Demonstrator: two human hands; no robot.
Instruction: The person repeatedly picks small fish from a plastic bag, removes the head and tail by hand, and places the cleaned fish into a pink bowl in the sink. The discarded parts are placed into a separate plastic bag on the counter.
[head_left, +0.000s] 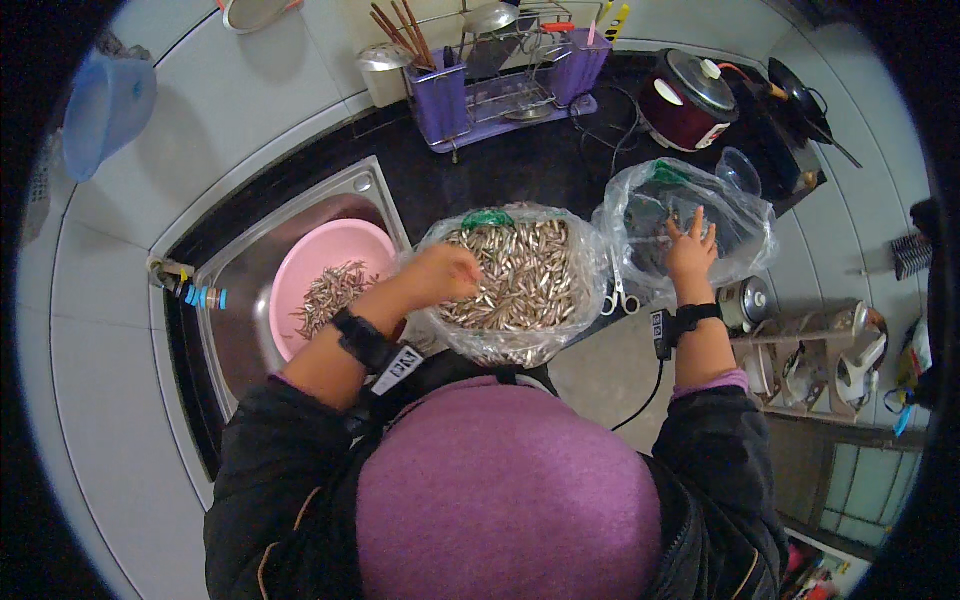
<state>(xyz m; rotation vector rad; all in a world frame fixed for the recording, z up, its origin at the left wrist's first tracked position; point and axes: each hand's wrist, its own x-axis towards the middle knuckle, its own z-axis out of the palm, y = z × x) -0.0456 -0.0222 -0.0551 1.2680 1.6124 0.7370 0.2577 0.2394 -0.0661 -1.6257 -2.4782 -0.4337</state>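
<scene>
Small silvery fish (517, 277) fill a clear plastic bag (592, 300) in front of me. Above its left part is my left hand (446, 276), fingers curled inward; whether a fish is pinched in them is hidden. My right hand (691, 251) is spread, palm down and fingers apart, over a second clear plastic bag (757, 236) that has a few small dark bits inside. A pink plastic basin (283, 300) sits in the steel sink to the left. More small fish (337, 292) lie in it, partly covered by my left forearm.
White-handled scissors (621, 300) lie between the two bags. Behind stand a purple utensil rack (487, 116) and a dark red rice cooker (686, 105), with a loose black cable (622, 112) nearby. The sink rim (386, 199) borders the black countertop (480, 176).
</scene>
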